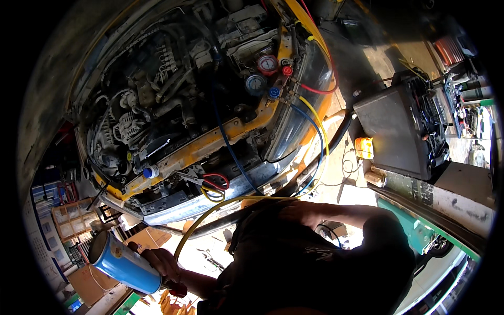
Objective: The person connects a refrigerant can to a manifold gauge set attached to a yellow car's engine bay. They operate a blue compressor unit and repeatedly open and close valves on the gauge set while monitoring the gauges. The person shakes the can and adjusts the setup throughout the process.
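Observation:
My left hand (161, 262) is wrapped round the lower end of a blue can (126, 264), which is held tilted out to the left. A small red knob (178, 289) shows beside that hand. From there a yellow hose (195, 227) arcs up and right toward the car's front. My right hand (304, 214) lies against my dark shirt at the front of my body, its fingers lost in shadow. Ahead, a manifold gauge set with a red gauge (268, 64) and a blue gauge (255, 84) rests on the orange car's front frame; red, blue and yellow hoses run from it.
An open engine bay (157, 89) fills the upper left. Pliers with red and yellow handles (212, 184) lie on the bumper near a blue cap (151, 172). At right stand a grey cabinet (391, 131) and an orange-and-white container (364, 148). Cardboard boxes (90, 283) are at lower left.

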Demonstrator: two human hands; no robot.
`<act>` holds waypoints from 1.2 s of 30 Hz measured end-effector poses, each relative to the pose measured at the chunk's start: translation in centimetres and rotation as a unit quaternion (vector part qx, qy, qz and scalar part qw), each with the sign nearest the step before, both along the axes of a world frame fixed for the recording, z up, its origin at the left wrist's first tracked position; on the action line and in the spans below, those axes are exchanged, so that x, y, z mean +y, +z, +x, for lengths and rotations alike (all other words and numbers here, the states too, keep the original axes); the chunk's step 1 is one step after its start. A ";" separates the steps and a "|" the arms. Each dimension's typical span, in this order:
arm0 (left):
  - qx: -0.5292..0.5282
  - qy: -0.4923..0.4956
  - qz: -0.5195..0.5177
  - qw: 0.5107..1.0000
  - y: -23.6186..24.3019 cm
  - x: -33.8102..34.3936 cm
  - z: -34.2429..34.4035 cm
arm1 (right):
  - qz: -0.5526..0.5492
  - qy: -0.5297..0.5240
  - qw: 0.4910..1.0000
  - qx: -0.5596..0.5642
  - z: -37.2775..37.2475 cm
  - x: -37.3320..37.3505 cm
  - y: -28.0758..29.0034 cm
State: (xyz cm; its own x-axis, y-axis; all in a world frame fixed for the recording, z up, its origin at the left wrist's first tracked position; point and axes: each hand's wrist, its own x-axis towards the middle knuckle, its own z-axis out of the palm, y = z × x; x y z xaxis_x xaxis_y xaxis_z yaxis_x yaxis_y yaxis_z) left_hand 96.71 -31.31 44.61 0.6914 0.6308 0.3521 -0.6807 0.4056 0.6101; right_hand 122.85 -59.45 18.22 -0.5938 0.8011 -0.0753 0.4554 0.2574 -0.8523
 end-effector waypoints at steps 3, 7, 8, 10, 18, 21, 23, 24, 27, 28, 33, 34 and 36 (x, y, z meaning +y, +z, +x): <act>-0.043 -0.066 0.016 0.997 -0.3 -0.1 -0.6 | 0.007 -0.002 1.000 0.014 -0.1 -0.2 -1.6; 0.049 -0.112 0.059 0.991 0.3 1.3 -0.1 | -0.005 -0.007 1.000 0.014 0.4 0.1 -0.1; 0.023 -0.062 0.040 0.997 0.4 0.8 0.0 | -0.023 -0.012 1.000 0.004 0.2 0.0 -0.3; -0.007 0.002 0.004 1.000 0.9 -0.2 1.0 | 0.011 0.000 1.000 0.004 0.7 0.1 0.0; -0.032 -0.004 -0.010 0.999 0.4 0.5 1.0 | 0.075 -0.039 0.995 0.046 0.2 -0.5 -1.3; -0.006 -0.023 0.032 0.999 -1.0 1.2 0.8 | 0.042 -0.028 0.997 0.052 0.5 0.1 -0.3; -0.011 -0.070 0.061 0.996 -1.8 1.7 0.7 | 0.064 -0.031 0.997 0.043 0.3 0.0 -0.3; -0.013 -0.073 0.064 0.995 -2.0 1.8 0.4 | 0.076 -0.032 0.996 0.038 0.2 -0.1 -0.3; -0.007 -0.065 0.062 0.996 -2.2 1.4 -0.6 | 0.066 -0.026 0.996 0.048 0.6 0.2 0.2; -0.003 -0.059 0.057 0.997 -2.0 1.6 0.1 | 0.058 -0.031 0.997 0.031 0.5 0.1 0.2; 0.007 -0.004 0.050 0.999 -1.1 0.2 1.0 | 0.059 -0.031 0.998 0.015 0.1 0.0 0.0; 0.002 -0.008 0.046 0.999 -1.2 0.2 1.3 | 0.065 -0.032 0.997 0.020 0.1 0.0 0.1; 0.020 -0.008 0.061 0.998 -0.6 0.2 1.4 | 0.077 -0.033 0.996 0.029 0.1 0.1 0.2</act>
State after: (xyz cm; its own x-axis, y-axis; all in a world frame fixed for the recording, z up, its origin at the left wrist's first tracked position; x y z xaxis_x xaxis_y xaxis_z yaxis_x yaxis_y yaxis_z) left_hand 98.08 -31.10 43.97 0.7165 0.5737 0.3968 -0.6483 0.3375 0.6825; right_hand 122.98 -59.37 18.38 -0.5385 0.8384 0.0844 0.4276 0.3583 -0.8299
